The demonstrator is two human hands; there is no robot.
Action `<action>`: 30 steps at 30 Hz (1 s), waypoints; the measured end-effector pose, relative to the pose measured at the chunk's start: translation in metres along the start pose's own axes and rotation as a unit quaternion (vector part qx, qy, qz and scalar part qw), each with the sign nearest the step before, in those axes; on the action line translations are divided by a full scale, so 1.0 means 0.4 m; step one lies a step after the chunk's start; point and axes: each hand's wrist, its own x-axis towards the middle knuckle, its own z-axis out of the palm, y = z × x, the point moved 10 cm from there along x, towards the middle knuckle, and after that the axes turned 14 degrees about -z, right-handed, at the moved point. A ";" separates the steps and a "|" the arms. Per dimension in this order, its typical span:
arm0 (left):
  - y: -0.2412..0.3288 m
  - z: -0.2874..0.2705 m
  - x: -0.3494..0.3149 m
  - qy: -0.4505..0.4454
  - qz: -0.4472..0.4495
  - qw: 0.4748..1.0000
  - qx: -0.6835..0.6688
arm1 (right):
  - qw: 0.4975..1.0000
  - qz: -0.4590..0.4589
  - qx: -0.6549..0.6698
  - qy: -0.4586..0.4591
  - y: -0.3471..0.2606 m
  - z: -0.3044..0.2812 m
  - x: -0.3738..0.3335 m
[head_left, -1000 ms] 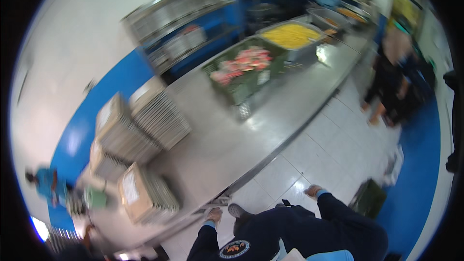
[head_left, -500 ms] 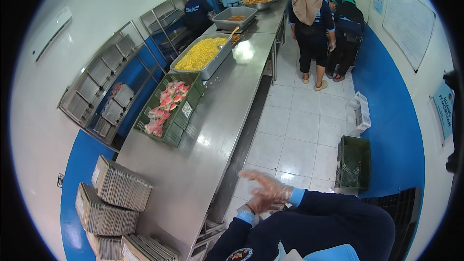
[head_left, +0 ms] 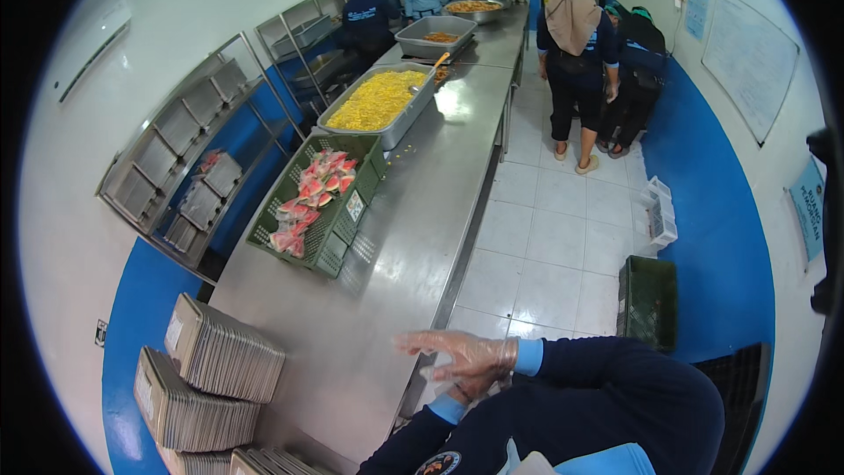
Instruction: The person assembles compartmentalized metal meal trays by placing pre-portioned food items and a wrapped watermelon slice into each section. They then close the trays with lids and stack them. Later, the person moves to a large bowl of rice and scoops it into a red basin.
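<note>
My two hands meet in front of my body, beside the long steel table. My right hand, in a clear plastic glove, reaches across with its fingers stretched out toward the table edge. My left hand lies just below and against it, a dark band at its wrist. The left fingers are mostly hidden by the right hand. Some loose clear plastic shows around the hands; whether it is part of a glove I cannot tell. Blue cuffs end both dark sleeves.
A green crate of bagged watermelon slices stands on the table, beyond it a grey tub of yellow food. Stacked metal trays fill the near left. Another green crate sits on the floor right. Co-workers stand farther back.
My hands have shifted slightly left toward the table, still together; the right fingers now stretch out over its edge. The view has turned a little.
</note>
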 end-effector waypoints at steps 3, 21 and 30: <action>0.081 -0.075 0.073 0.153 0.057 0.963 0.216 | 0.993 0.022 0.065 0.095 0.018 -0.116 0.006; 0.784 -0.565 0.799 0.244 0.216 0.862 -0.388 | 0.970 0.239 0.050 0.024 0.309 -0.775 -0.288; 0.576 -0.696 1.199 0.145 0.068 0.771 -0.616 | 0.968 0.234 -0.026 -0.091 0.410 -1.128 -0.294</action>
